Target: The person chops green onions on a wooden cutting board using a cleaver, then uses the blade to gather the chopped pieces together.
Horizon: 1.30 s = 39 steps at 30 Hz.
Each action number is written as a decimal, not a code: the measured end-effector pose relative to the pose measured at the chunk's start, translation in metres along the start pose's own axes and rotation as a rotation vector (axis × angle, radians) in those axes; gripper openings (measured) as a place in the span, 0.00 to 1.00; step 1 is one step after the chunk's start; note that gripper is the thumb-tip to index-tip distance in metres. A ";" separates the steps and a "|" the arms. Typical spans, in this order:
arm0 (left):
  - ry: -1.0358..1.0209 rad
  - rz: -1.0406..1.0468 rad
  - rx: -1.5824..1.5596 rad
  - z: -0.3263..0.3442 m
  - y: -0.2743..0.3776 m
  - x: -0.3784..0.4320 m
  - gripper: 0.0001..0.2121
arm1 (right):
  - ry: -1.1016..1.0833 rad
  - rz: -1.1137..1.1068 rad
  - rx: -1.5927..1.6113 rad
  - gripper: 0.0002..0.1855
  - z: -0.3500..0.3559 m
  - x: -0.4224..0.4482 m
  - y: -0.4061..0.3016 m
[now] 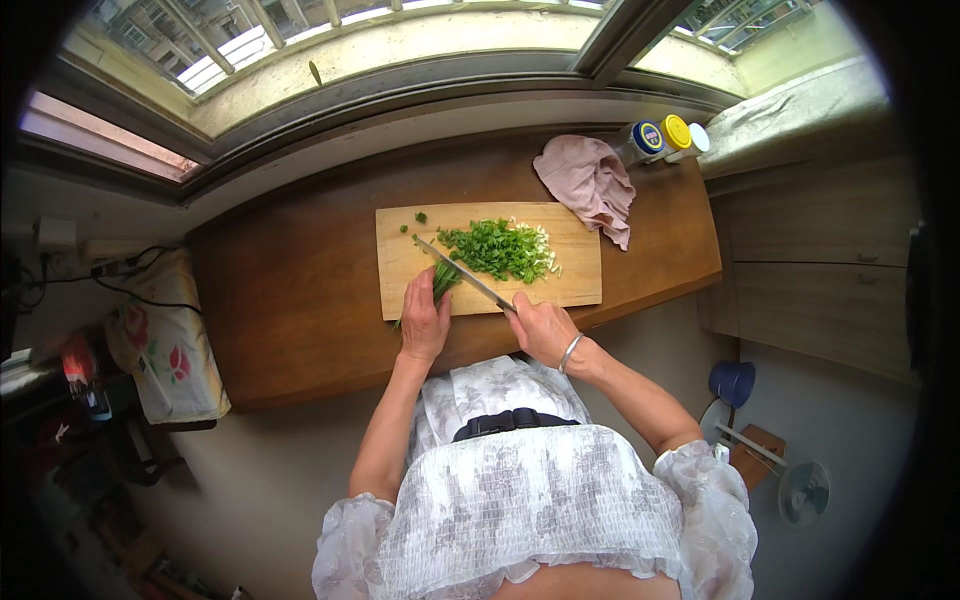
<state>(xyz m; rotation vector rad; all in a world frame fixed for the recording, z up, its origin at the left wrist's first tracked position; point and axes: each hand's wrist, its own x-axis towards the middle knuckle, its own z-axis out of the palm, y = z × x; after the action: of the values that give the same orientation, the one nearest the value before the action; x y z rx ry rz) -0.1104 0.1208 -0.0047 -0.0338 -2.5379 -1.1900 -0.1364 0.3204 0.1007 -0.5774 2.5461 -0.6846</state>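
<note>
My left hand (425, 316) grips a bunch of green leafy stalks (446, 279) at the left part of a wooden cutting board (577, 289). The bunch slants over the board's front edge, partly hidden under my fingers. In my right hand (541, 330) is the handle of a kitchen knife (469, 277). Its blade points up and left and lies beside the cut end of the bunch. Chopped greens (499, 251) form a heap right of the blade, with whitish pieces on the heap's right side. A few loose green bits (421, 217) lie near the board's upper left corner.
The board rests on a brown wooden table (300, 300). A crumpled pink cloth (589, 180) touches the board's upper right corner. Behind it stand jars with blue (649, 137), yellow (676, 133) and white lids. A flower-patterned cloth (169, 352) hangs left, with a black cable (150, 296) over it.
</note>
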 end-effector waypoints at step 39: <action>0.062 0.101 0.039 -0.002 -0.016 0.011 0.13 | -0.016 -0.006 -0.053 0.11 0.003 0.023 -0.005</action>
<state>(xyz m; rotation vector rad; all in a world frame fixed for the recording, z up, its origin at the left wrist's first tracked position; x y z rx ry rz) -0.1226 0.1083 -0.0120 -0.1122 -2.4740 -1.0860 -0.1525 0.3038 0.0945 -0.6062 2.5559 -0.6136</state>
